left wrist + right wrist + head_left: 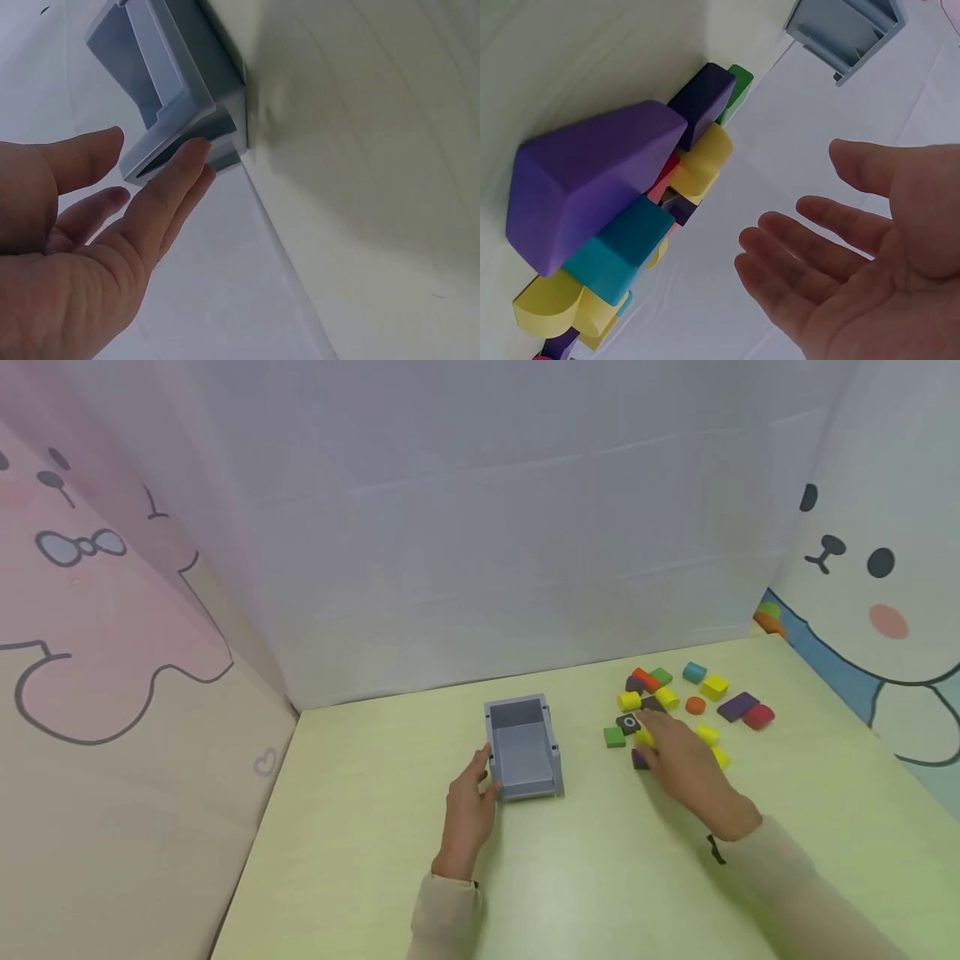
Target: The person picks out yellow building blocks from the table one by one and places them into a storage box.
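Observation:
A grey plastic bin (523, 756) stands on the table, its hollow facing up. My left hand (468, 810) is at its left side, with fingertips right at the wall; in the left wrist view the fingers (169, 187) are fairly straight beside the bin's edge (187, 112). On the right, my right hand (686, 768) reaches over a scatter of coloured blocks, partly hiding a yellow block (645, 739). In the right wrist view its fingers (810, 255) are spread and loosely bent, apart from the large purple block (592, 180) and the teal block (622, 247).
Around the right hand lie a green square block (615, 737), a dark piece with a white ring (628, 723), a blue cylinder (694, 672), an orange disc (695, 705) and a red block (759, 717). A pale curtain (525, 543) hangs along the table's back edge.

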`<act>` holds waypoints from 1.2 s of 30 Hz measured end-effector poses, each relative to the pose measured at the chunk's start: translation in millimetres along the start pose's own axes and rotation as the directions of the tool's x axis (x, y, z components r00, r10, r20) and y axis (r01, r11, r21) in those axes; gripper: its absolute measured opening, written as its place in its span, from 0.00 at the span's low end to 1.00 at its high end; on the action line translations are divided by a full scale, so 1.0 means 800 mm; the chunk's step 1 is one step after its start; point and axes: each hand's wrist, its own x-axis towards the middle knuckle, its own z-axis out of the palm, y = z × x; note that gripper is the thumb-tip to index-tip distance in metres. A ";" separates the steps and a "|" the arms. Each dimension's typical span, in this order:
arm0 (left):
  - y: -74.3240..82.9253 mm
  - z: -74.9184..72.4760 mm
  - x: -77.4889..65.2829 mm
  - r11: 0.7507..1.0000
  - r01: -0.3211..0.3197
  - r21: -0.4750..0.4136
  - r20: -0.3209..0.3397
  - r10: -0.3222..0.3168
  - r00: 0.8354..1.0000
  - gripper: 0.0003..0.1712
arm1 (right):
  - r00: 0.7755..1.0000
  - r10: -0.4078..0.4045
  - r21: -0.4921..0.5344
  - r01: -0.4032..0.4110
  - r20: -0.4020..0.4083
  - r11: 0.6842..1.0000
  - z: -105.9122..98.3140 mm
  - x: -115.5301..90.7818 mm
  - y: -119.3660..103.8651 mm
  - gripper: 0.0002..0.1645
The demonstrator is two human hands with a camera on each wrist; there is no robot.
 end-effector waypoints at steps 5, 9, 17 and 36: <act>-0.003 0.004 0.000 1.000 -0.004 -0.011 -0.023 0.004 1.000 0.33 | 0.999 0.035 0.006 -0.035 0.041 0.999 0.003 0.004 0.005 0.30; -0.003 0.007 0.000 1.000 -0.014 0.006 -0.043 0.014 0.999 0.31 | 0.996 0.068 0.029 -0.070 0.058 0.997 0.005 0.007 0.007 0.28; -0.007 0.013 -0.001 0.998 -0.023 0.052 -0.065 0.027 0.998 0.29 | 0.990 0.091 0.033 -0.095 0.107 0.995 0.009 0.015 0.012 0.22; -0.009 0.015 0.011 0.997 -0.037 0.065 -0.105 0.044 0.993 0.30 | 0.980 0.089 0.033 -0.097 0.178 0.995 0.021 0.041 0.026 0.18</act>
